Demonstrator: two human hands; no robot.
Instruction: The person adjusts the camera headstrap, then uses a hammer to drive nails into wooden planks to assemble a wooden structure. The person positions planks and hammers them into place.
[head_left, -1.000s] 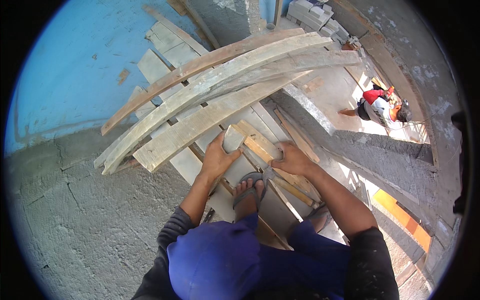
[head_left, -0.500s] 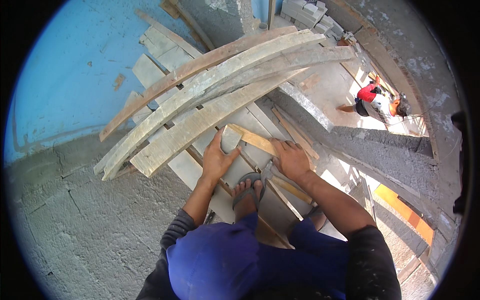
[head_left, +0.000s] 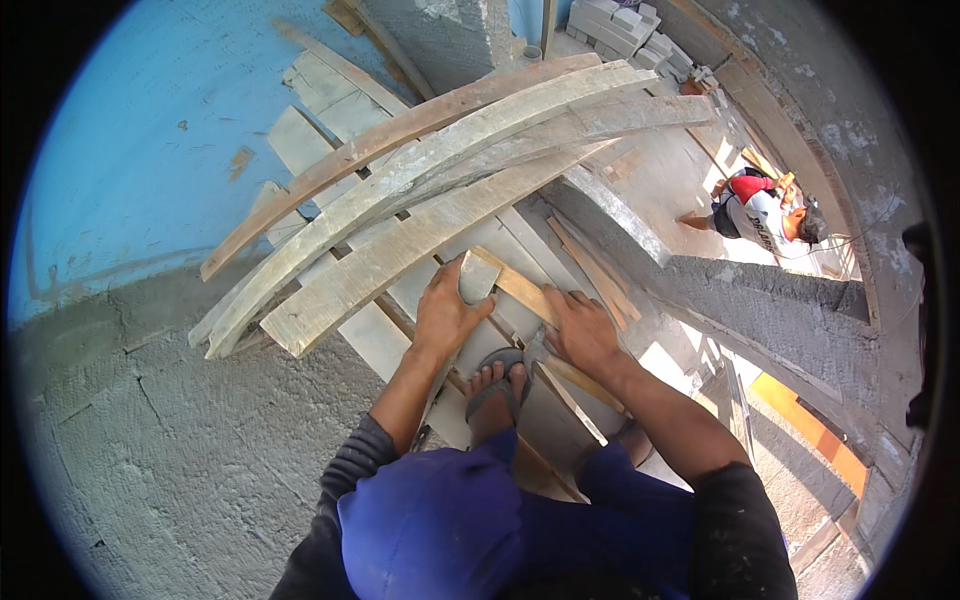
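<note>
My left hand [head_left: 447,312] is closed round a short, pale wooden block [head_left: 479,275], thumb on its near side and fingers along the far side. From the top of that block a narrow yellowish wooden strip [head_left: 522,291] slants down to the right. Its other end lies under my right hand [head_left: 584,332], whose fingers are curled over it. Whether block and strip are joined cannot be told. Just beyond my hands lies a wide plank [head_left: 400,260], its edge near my left fingertips. Below them is my sandalled foot [head_left: 494,386] on the boards.
Several long planks [head_left: 440,165] are stacked slantwise over a board platform [head_left: 370,335]. A blue wall [head_left: 130,170] rises at left above rough concrete [head_left: 190,440]. At right stand a low concrete wall [head_left: 760,310] and a co-worker [head_left: 755,215] beyond it. Grey blocks [head_left: 615,30] are piled far off.
Both hands keep their hold on the wood, which sits slightly further right in the picture. The co-worker's arm and head have shifted a little.
</note>
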